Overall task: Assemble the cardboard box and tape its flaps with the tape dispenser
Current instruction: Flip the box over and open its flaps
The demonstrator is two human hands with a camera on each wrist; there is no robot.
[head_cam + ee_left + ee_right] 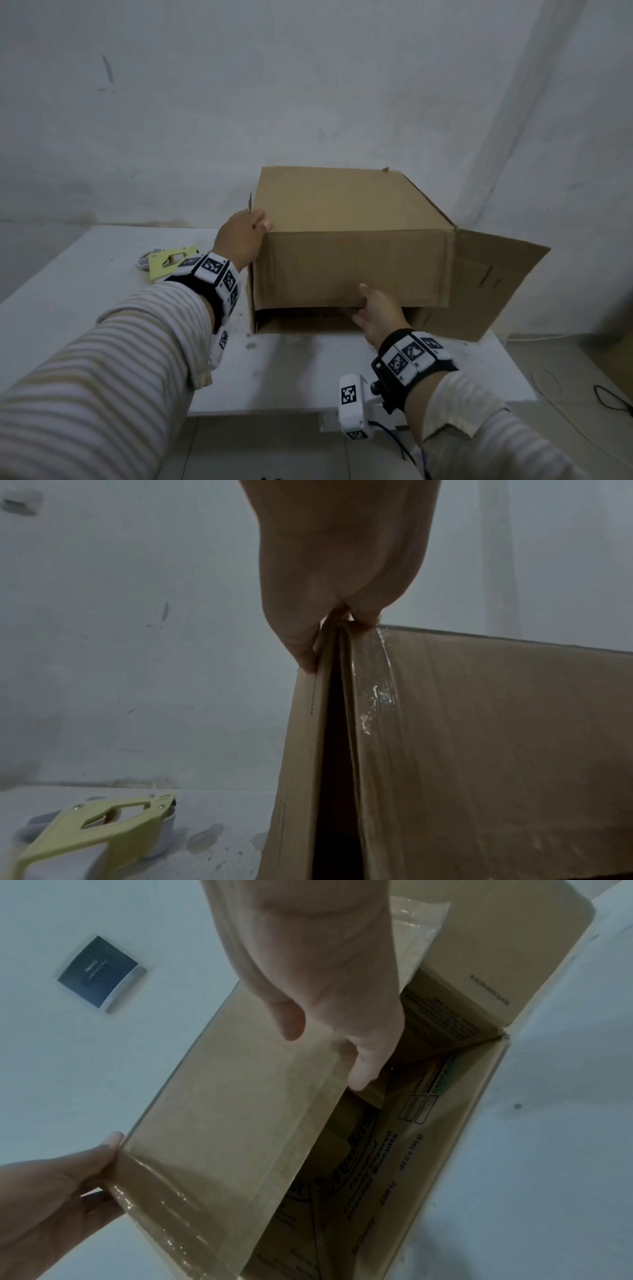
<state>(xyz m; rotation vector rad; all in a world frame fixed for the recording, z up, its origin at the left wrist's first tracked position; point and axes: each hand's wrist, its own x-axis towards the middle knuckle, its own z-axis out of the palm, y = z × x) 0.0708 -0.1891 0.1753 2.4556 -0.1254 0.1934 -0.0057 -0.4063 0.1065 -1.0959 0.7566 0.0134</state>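
A brown cardboard box (342, 205) lies on its side on the white table (102, 308), its open end facing me. My left hand (255, 224) pinches the box's upper left corner, where a side flap (308, 723) folds back against the wall. My right hand (363, 301) holds the lower edge of the top flap (240, 1110), which hangs over the opening; the thumb lies on its front and the fingers reach behind it. Another flap (493, 284) stands open to the right. The yellow tape dispenser (168, 265) lies on the table left of the box, beyond my left wrist.
The box stands close to the grey back wall. Printed inner walls of the box (377, 1150) show in the right wrist view. A dark switch plate (101, 973) is on the wall. Cables (609, 397) lie on the floor past the table's right edge.
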